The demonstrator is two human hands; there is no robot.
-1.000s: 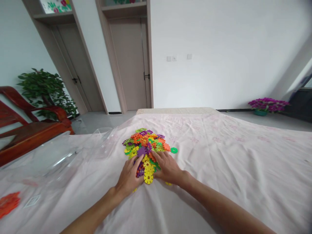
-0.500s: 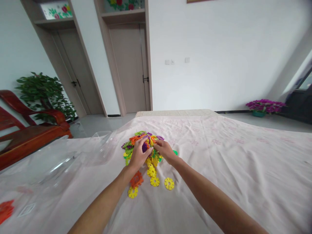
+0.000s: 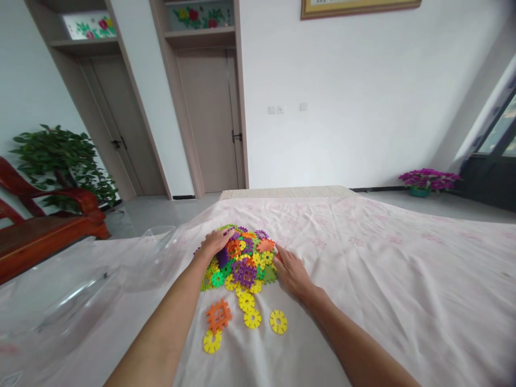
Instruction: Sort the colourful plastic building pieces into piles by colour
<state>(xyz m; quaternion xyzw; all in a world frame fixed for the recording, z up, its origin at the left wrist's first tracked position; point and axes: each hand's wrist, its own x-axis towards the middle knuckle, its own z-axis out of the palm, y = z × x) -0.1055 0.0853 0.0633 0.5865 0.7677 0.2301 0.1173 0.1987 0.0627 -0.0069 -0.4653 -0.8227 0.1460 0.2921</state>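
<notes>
Left hand lies palm-down on the far left of the toy-piece pile, grip loose, clasping nothing. Right hand is flat and open at the pile's right edge. Pile sits mid-bed on the pink sheet; loose yellow discs lie nearer.

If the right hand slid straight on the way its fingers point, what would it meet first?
The right hand points up-left into the pile of plastic pieces; it would likely meet the green piece at the pile's near-right edge first.
</notes>
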